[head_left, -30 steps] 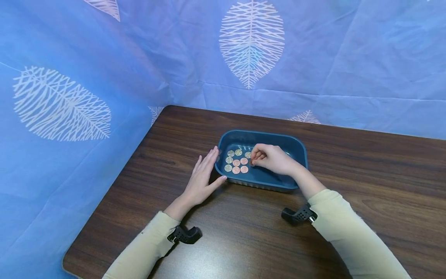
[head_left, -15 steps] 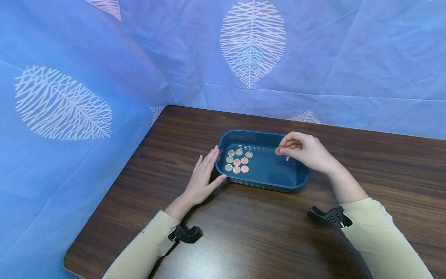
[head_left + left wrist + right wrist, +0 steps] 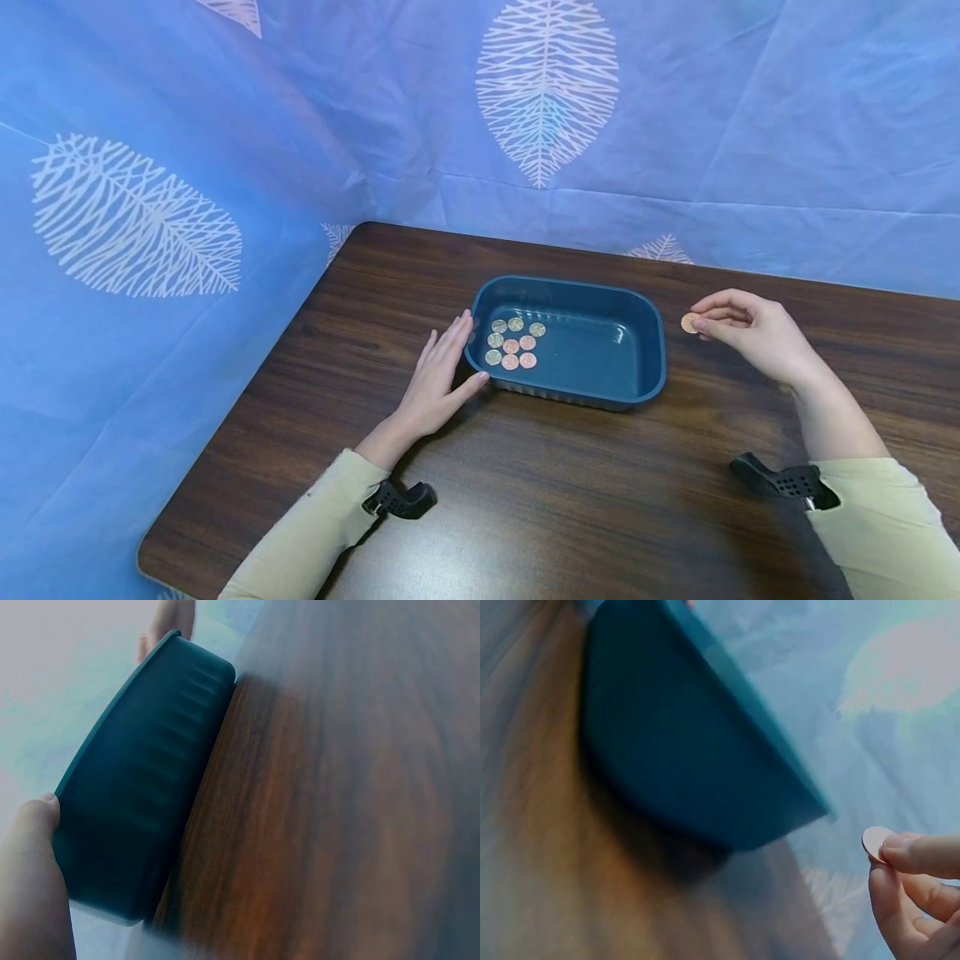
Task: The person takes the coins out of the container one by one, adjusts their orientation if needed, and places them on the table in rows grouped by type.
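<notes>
Between thumb and fingers, my right hand [image 3: 765, 337] pinches a copper-coloured coin [image 3: 689, 322] in the air, right of the dark blue plastic tub [image 3: 651, 350]. The same coin [image 3: 874, 843] shows at the fingertips in the right wrist view. Several coins [image 3: 511, 345] lie flat at the left end of the tub, some copper and some gold-coloured. My left hand [image 3: 431, 392] rests against the tub's left end with fingers extended. Its thumb [image 3: 37, 817] touches the tub's side in the left wrist view.
The tub stands on a dark wood-grain table [image 3: 540, 467] with a rounded corner at the back left. A blue cloth [image 3: 375, 100] with white leaf prints hangs behind and to the left. Each wrist wears a black strap mount [image 3: 401, 500].
My right hand has lifted the copper coin from among the others and carried it rightward, out over the tub's right rim. The left hand and the tub have stayed put.
</notes>
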Motion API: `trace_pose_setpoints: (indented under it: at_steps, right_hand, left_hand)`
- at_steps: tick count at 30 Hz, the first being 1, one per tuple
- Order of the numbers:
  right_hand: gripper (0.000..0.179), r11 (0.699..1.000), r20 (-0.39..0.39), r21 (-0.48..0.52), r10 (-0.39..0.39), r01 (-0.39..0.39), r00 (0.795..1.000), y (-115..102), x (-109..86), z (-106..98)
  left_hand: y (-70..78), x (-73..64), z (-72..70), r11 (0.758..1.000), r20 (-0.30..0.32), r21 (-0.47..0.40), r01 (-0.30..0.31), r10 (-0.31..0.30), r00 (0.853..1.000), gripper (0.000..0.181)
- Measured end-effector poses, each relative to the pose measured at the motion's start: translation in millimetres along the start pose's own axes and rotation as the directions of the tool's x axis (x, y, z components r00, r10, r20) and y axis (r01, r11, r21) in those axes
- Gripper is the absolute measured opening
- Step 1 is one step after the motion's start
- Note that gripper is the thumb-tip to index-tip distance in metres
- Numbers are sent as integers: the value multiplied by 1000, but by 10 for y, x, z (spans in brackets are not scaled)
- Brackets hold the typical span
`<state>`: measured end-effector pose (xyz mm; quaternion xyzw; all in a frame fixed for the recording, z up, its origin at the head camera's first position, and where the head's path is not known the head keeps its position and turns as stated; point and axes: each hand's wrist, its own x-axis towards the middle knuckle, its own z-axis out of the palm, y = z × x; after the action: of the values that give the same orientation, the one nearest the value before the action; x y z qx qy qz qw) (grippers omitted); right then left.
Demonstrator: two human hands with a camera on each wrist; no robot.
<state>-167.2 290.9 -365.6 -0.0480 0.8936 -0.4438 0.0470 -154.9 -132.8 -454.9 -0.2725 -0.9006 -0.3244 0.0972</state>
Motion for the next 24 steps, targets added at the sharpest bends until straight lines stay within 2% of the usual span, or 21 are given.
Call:
trace_pose_setpoints:
  at_steps: [6, 9, 16, 24]
  right_hand:
    - [34, 1000, 69, 7, -2, 2, 998, 293, 17, 100]
    - [32, 999, 76, -36, 13, -11, 997, 366, 30, 157]
    - [26, 973, 55, -230, -15, 28, 998, 375, 55, 248]
    - [25, 961, 48, -274, -19, 32, 999, 330, 94, 347]
  left_hand:
    - [2, 6, -11, 1000, -1, -1, 0, 0, 1000, 79]
    - [6, 14, -10, 1000, -1, 0, -4, 4, 1000, 79]
    - [13, 24, -14, 1000, -1, 5, -11, 11, 1000, 80]
    - [13, 6, -27, 1000, 12, 1, -3, 3, 1000, 80]
